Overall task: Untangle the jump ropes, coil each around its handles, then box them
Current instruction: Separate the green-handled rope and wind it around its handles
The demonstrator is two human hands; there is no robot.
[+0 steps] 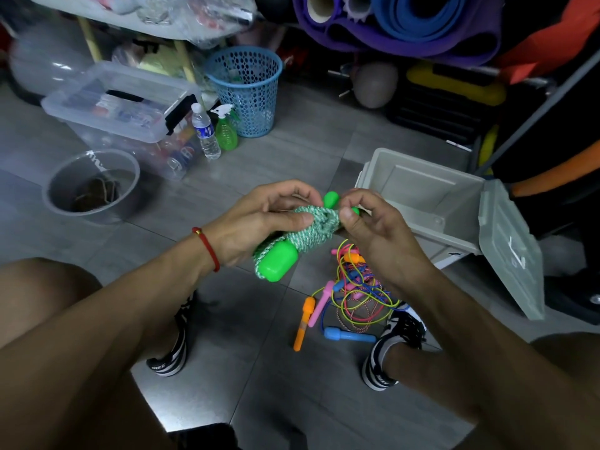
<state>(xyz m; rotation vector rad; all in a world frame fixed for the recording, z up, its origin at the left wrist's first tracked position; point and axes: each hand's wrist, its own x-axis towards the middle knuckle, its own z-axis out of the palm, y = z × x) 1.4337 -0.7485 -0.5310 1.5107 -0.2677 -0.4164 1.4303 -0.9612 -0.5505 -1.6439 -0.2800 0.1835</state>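
A green-and-white braided jump rope (316,227) is wound round its bright green handles (279,263), held above the floor. My left hand (259,222) grips the wound bundle from the left, thumb across the coils. My right hand (373,225) pinches the rope near the far handle tips (331,199). Below them on the grey tiled floor lies a tangle of thin ropes (357,293) with orange (303,323), pink (319,303) and blue (349,334) handles. A grey box (431,203) stands open at the right, its lid (509,251) hanging to the side.
A clear round tub (94,186) sits on the floor at left. Behind stand a lidded clear bin (120,102), a water bottle (204,131), a green spray bottle (227,128) and a blue basket (246,89). Rolled mats (406,24) fill the back right. My shoes flank the tangle.
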